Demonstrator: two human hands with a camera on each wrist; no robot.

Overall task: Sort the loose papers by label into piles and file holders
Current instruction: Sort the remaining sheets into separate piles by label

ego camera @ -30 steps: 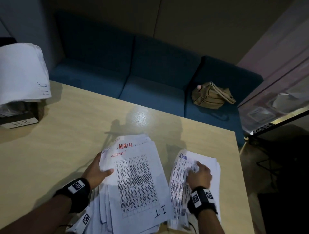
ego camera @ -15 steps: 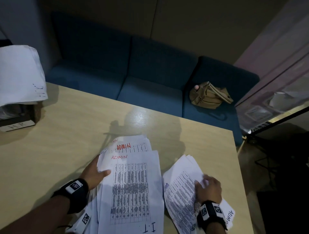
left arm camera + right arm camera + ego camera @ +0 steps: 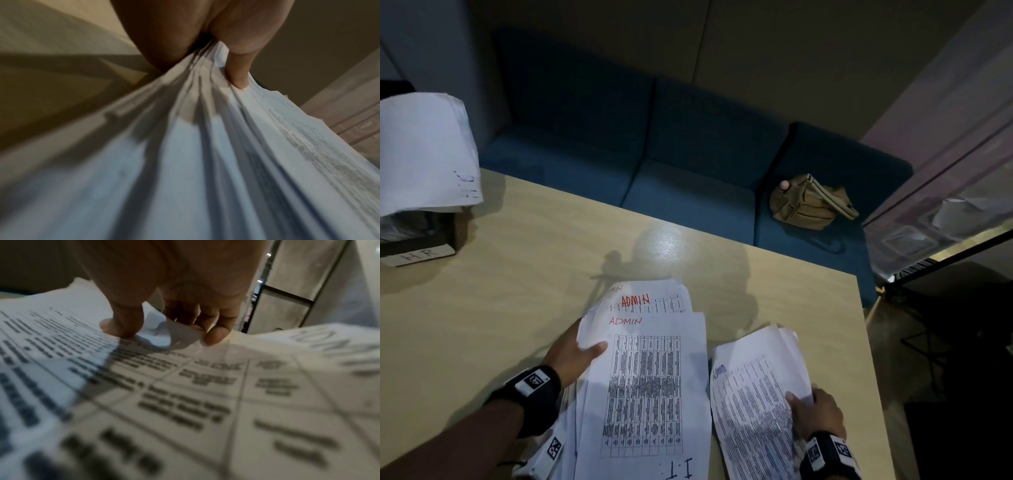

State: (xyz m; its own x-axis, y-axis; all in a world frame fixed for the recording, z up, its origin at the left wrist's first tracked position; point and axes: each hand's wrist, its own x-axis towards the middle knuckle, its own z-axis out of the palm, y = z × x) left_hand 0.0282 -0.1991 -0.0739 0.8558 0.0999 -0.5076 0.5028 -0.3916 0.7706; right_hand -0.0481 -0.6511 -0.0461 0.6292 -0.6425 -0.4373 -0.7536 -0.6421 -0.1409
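A thick stack of printed papers (image 3: 643,387), its top sheets marked ADMIN in red, is gripped at its left edge by my left hand (image 3: 571,353), thumb on top. The left wrist view shows that thumb (image 3: 238,74) pressing the fanned stack (image 3: 205,154). To the right lies a smaller pile of sheets (image 3: 753,387) labelled Admin in blue. My right hand (image 3: 815,411) holds its near right corner, thumb on top. In the right wrist view the fingers (image 3: 213,335) pinch a lifted sheet corner (image 3: 180,335) over this pile (image 3: 164,402).
A file holder labelled HR (image 3: 417,255) stands at the table's far left with white sheets (image 3: 421,154) drooping over it. The wooden table (image 3: 517,267) ends at the right beside a dark floor. A blue sofa (image 3: 688,171) with a tan bag (image 3: 808,202) sits behind.
My right hand slid back toward me along the smaller pile and turned it, then took hold of its near corner. The left hand kept its grip on the big stack.
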